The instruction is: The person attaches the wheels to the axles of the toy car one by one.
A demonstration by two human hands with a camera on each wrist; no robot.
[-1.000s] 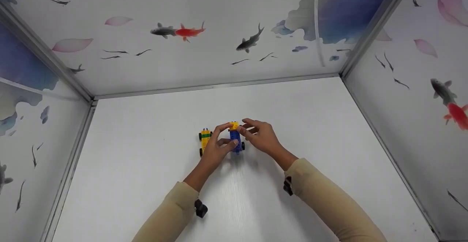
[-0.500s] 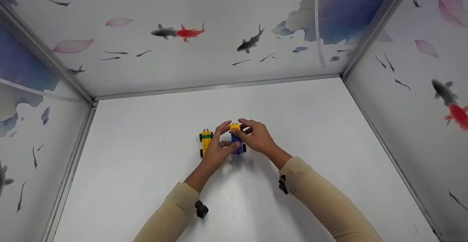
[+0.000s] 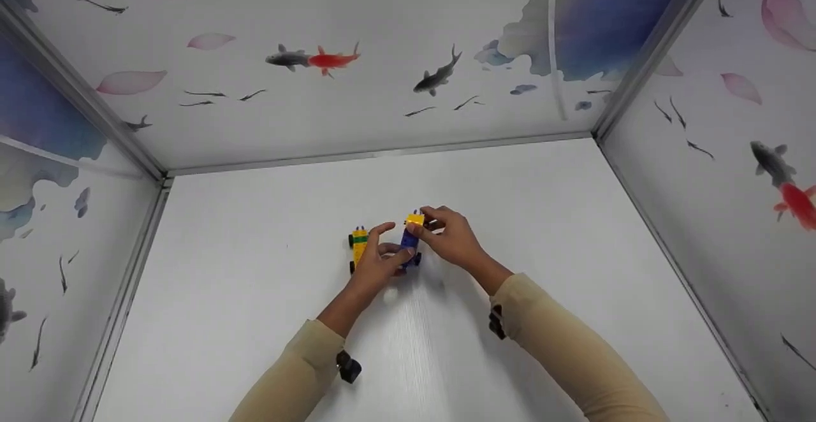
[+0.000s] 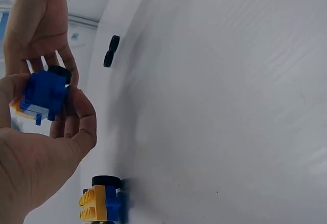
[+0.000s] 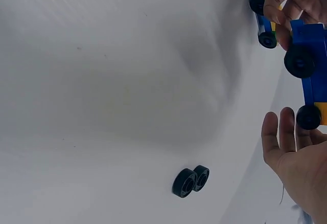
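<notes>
Both hands hold a blue toy car (image 3: 408, 240) with a yellow block (image 3: 415, 219) at its far end, raised above the table. In the left wrist view, my left hand (image 3: 375, 270) pinches the car's near blue end (image 4: 46, 92) between thumb and fingers. My right hand (image 3: 458, 238) grips the far end, its thumb at the yellow block. Black wheels (image 5: 299, 61) show along one side of the car in the right wrist view. Beside the left hand stands a second toy car (image 3: 359, 243), yellow and green on top, partly hidden by that hand.
Two black toy wheels (image 5: 184, 182) lie together on the white table (image 3: 255, 320), seen in both wrist views. Printed panels with fish enclose the table at the back (image 3: 357, 109) and sides. A small black device (image 3: 349, 367) sits at the left cuff.
The blue car has tilted, its yellow end swinging to the right. The left index finger has come away from the yellow block. The right hand has moved in and taken hold there.
</notes>
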